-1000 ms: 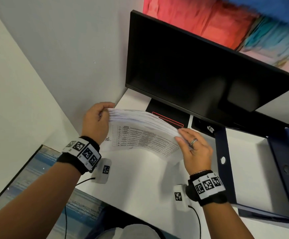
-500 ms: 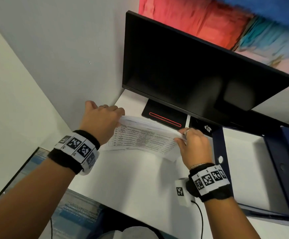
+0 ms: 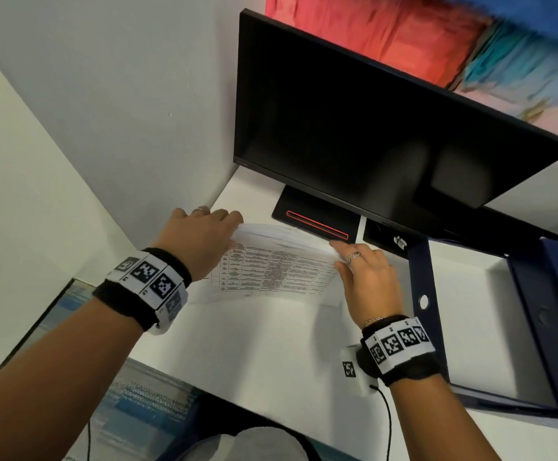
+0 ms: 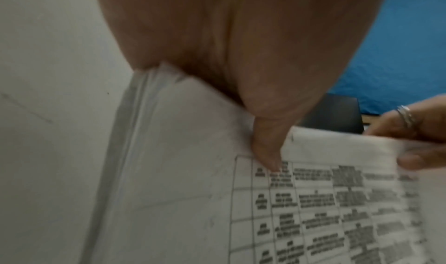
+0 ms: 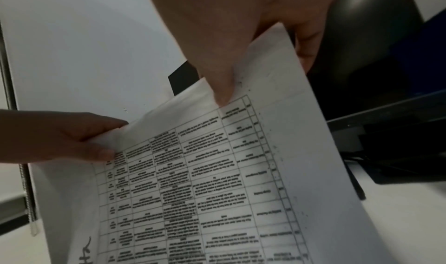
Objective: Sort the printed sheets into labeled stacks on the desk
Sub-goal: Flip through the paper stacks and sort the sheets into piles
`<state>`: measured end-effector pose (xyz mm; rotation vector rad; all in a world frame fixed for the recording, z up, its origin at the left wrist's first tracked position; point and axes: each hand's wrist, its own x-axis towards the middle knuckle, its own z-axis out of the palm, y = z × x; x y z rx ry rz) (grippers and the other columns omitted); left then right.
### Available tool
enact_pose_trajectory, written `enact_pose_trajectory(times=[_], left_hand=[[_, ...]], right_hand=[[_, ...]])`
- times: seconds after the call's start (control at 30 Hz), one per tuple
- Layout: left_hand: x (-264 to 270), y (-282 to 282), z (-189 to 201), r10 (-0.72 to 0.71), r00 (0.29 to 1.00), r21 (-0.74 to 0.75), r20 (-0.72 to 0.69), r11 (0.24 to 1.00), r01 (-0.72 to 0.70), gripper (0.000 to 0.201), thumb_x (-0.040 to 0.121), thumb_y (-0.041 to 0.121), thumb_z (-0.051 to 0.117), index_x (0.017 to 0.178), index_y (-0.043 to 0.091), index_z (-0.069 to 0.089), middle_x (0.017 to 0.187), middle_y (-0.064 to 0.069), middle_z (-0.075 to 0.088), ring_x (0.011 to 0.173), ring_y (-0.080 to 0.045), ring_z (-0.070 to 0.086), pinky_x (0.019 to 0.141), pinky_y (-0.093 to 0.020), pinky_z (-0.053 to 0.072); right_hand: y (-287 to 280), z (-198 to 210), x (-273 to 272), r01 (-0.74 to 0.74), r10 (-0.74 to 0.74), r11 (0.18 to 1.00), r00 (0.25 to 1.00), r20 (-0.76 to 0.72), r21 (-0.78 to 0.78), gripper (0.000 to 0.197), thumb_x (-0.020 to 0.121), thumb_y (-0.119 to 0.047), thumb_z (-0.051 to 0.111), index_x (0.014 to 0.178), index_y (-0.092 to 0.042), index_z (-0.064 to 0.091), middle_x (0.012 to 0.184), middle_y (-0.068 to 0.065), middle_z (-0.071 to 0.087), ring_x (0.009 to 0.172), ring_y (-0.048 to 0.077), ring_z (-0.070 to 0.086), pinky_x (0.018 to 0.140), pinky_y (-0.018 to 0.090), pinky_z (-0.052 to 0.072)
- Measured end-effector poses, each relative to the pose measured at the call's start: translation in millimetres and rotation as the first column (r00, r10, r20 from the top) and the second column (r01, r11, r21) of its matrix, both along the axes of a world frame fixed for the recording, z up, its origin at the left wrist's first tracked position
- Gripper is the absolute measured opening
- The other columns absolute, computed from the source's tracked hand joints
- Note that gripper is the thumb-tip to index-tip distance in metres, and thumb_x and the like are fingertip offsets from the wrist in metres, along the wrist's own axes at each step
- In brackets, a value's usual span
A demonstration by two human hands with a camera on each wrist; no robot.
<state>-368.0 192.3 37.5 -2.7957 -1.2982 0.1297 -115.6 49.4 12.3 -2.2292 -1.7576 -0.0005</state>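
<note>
Bundle of printed sheets [image 3: 281,264] held over the white desk [image 3: 257,341] before a dark monitor [image 3: 370,134], one end pinched by the left hand [image 3: 201,241], the other by the right hand [image 3: 367,277], table text blurred (unreadable), handwritten mark at one corner.

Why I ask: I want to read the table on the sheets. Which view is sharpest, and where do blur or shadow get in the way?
Right wrist view: sharpest on the printed sheets, grid lines clear, text too small to read, dim under the right hand. Left wrist view: motion-blurred, text smeared beside the left hand. Head view: table small, the painting at top smeared.
</note>
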Motion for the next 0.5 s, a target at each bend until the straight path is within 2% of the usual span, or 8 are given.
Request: enact_pose_trajectory(times=[0.17,0.23,0.3,0.37,0.4,0.43,0.47,0.5], left_hand=[[-3,-4,-7,-0.033,0.999,0.069,0.015,0.997,0.032,0.048,0.093,0.05,0.047,0.136,0.029,0.039,0.12,0.008,0.059,0.111,-0.026,0.058,0.08,-0.043,0.042],[-10,2,-10,-0.015,0.999,0.046,0.046,0.999,0.013,0.042,0.093,0.041,0.054,0.131,0.027,0.043,0.117,0.006,0.06,0.106,-0.026,0.059,0.078,-0.042,0.044],[-16,10,-12,0.001,0.995,-0.009,0.096,1.0,0.0,0.027,0.094,0.028,0.055,0.12,0.022,0.05,0.11,0.002,0.063,0.1,-0.027,0.06,0.073,-0.04,0.048],[-19,15,-9,0.049,0.973,-0.071,0.224,0.997,-0.033,0.019,0.093,0.024,0.059,0.112,0.019,0.058,0.1,-0.001,0.066,0.093,-0.028,0.061,0.068,-0.039,0.051],[-20,16,-6,0.115,0.935,-0.114,0.336,0.99,-0.081,0.018,0.09,0.026,0.064,0.107,0.019,0.061,0.094,-0.001,0.067,0.088,-0.027,0.062,0.067,-0.037,0.051],[-21,17,-3,0.214,0.853,-0.177,0.476,0.973,-0.145,0.018,0.086,0.027,0.07,0.101,0.021,0.064,0.086,0.001,0.067,0.082,-0.024,0.063,0.066,-0.034,0.051],[-21,17,1,0.326,0.713,-0.267,0.621,0.943,-0.198,0.02,0.08,0.027,0.077,0.096,0.023,0.066,0.082,0.003,0.066,0.075,-0.019,0.063,0.066,-0.03,0.052],[-22,17,2,0.433,0.527,-0.377,0.731,0.901,-0.217,0.024,0.075,0.024,0.082,0.094,0.024,0.067,0.082,0.005,0.067,0.072,-0.013,0.063,0.066,-0.024,0.053]], right_hand=[[1,-7,3,-0.024,0.023,1.0,0.999,0.031,0.009,0.035,0.096,-0.016,0.058,0.131,-0.021,0.062,0.108,0.0,0.068,0.095,0.026,0.058,0.078,0.043,0.053],[3,-4,4,0.015,-0.015,1.0,1.0,0.017,-0.023,0.027,0.097,-0.017,0.057,0.123,-0.016,0.065,0.11,0.002,0.069,0.099,0.026,0.059,0.082,0.042,0.052],[5,1,6,0.049,-0.05,0.999,0.999,-0.012,-0.02,0.024,0.097,-0.018,0.057,0.117,-0.011,0.068,0.11,0.005,0.07,0.102,0.028,0.059,0.085,0.043,0.052],[8,9,5,0.065,-0.066,0.998,0.997,-0.041,-0.026,0.024,0.098,-0.019,0.057,0.116,-0.009,0.068,0.109,0.006,0.07,0.103,0.028,0.059,0.087,0.041,0.052],[9,12,6,0.074,-0.075,0.997,0.996,-0.055,-0.028,0.024,0.098,-0.02,0.057,0.116,-0.009,0.067,0.108,0.006,0.07,0.102,0.027,0.06,0.087,0.038,0.051],[10,17,8,0.083,-0.084,0.996,0.993,-0.085,-0.018,0.023,0.097,-0.022,0.057,0.115,-0.011,0.067,0.105,0.005,0.07,0.1,0.025,0.061,0.085,0.034,0.05],[11,22,9,0.104,-0.104,0.995,0.986,-0.132,-0.006,0.021,0.097,-0.023,0.059,0.113,-0.013,0.067,0.1,0.004,0.07,0.096,0.022,0.062,0.083,0.028,0.049],[13,27,10,0.14,-0.135,0.99,0.97,-0.2,0.014,0.018,0.095,-0.025,0.061,0.109,-0.015,0.067,0.094,0.0,0.068,0.09,0.017,0.061,0.08,0.021,0.047]])
